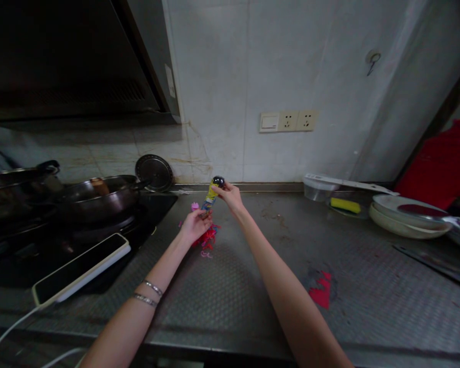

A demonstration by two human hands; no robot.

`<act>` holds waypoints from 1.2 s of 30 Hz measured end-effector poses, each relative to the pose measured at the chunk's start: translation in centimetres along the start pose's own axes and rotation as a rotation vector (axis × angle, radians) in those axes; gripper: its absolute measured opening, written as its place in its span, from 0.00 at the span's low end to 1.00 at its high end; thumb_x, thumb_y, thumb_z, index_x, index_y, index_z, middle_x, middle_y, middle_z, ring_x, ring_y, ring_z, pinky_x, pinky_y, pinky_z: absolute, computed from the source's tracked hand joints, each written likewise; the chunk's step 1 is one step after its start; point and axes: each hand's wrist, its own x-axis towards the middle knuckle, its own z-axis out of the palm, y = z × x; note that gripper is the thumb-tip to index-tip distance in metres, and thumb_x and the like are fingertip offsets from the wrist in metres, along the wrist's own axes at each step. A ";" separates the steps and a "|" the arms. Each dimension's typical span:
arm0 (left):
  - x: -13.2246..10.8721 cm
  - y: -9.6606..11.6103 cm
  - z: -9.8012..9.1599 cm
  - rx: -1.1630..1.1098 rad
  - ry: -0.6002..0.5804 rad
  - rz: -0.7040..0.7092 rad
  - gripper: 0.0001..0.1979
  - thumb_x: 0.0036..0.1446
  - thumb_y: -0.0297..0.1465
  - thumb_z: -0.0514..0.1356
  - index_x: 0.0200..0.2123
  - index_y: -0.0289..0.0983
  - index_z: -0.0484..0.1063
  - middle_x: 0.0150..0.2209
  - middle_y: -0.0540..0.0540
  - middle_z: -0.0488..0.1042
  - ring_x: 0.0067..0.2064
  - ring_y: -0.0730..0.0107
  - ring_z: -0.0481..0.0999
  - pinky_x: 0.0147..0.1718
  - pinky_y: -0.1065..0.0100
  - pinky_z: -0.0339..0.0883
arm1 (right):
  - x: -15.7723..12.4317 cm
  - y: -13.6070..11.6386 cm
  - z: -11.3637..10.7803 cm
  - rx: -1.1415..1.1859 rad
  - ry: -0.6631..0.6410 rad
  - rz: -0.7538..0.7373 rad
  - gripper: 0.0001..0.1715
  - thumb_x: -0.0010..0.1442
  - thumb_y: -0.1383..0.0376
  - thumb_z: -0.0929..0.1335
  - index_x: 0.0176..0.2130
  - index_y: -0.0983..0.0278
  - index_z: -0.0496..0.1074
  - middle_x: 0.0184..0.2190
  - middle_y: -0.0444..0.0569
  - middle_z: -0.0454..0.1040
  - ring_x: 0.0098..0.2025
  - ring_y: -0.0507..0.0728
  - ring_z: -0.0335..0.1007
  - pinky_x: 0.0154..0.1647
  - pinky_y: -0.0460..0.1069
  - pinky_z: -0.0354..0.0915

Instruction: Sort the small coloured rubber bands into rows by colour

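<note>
Right grip (232,197) — dark-topped object (210,195), yellow part | left grip (195,226) — lower end

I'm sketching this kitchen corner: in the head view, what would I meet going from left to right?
Phone → round dark disc → left hand → right hand → wall switch and sockets → yellow sponge → stacked pale cookware.

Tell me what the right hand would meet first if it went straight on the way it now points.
Beyond the yellow-and-blue item that the right hand holds, probably the tiled wall behind the metal counter; depth is hard to judge from this single view.
</note>
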 end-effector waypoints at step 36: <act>0.3 2.1 -1.5 0.821 0.304 0.215 0.13 0.42 0.37 0.62 0.23 0.31 0.69 0.22 0.42 0.72 0.22 0.72 0.71 0.15 0.76 0.60 | 0.2 0.3 0.1 -0.102 -0.217 -0.095 0.29 0.41 0.66 0.71 0.45 0.65 0.68 0.38 0.47 0.74 0.42 0.54 0.69 0.47 0.52 0.63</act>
